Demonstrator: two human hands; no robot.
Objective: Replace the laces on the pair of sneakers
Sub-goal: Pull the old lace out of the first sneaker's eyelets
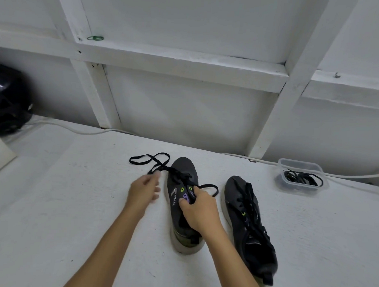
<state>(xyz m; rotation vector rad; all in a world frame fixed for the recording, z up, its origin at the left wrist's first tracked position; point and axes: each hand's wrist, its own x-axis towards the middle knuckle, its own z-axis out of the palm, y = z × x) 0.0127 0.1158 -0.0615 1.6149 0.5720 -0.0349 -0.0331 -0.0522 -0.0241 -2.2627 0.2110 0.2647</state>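
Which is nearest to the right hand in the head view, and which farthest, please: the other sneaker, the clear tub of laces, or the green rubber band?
From the right hand, which grips the left sneaker:
1. Other sneaker, just to its right on the table.
2. Clear tub of laces, farther right, by the wall.
3. Green rubber band, up on the wall ledge, far left.

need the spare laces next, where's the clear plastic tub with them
In the head view the clear plastic tub holding black laces sits on the white surface at far right, near the wall, just beyond the toe of the right-hand dark sneaker.
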